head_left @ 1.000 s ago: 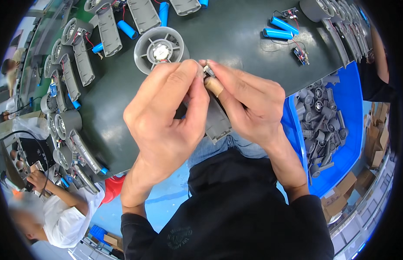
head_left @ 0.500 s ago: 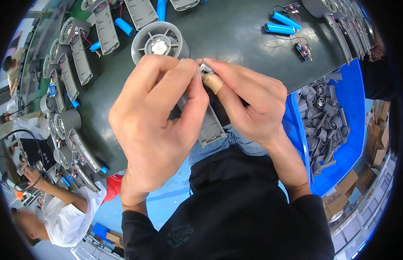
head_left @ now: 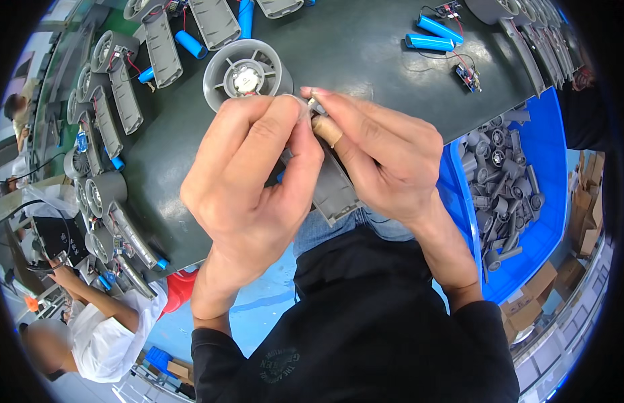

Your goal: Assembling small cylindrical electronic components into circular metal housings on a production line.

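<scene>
- In the head view, my right hand [head_left: 392, 151] pinches a small pale piece [head_left: 316, 105] between thumb and finger, near the round fan housing [head_left: 246, 79].
- My left hand [head_left: 248, 168] has fingertips closed together just beside it; what they hold, I cannot tell.
- Below my hands, the grey shell [head_left: 335, 195] has swung its lower end rightward; the pinch remains, so I judge fine work continues.
</scene>
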Motion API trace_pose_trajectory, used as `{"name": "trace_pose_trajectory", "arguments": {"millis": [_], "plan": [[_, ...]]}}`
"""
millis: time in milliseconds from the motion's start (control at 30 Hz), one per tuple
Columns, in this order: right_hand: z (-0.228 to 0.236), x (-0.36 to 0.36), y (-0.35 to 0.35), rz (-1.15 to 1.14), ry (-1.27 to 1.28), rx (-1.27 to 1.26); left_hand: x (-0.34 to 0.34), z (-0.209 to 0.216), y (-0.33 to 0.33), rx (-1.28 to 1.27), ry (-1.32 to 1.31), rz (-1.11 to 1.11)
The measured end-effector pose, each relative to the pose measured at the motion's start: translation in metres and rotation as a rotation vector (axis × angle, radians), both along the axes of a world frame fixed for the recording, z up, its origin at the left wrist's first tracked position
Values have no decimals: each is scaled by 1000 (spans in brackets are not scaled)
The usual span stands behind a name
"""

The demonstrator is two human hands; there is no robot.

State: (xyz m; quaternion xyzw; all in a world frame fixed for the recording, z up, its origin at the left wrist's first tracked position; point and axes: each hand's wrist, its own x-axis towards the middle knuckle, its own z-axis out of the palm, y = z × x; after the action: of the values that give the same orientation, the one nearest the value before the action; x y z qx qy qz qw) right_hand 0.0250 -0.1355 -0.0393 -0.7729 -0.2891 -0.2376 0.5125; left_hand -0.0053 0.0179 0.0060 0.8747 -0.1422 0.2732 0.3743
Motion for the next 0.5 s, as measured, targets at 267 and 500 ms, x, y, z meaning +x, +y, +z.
{"name": "trace_pose_trajectory", "arguments": {"millis": [267,500], "plan": [[1,0,-2,30,17,-16,0,5,3,-6,60,-14],[1,2,-2,26,-22,14,3,5,4,-20,70,-45]]}}
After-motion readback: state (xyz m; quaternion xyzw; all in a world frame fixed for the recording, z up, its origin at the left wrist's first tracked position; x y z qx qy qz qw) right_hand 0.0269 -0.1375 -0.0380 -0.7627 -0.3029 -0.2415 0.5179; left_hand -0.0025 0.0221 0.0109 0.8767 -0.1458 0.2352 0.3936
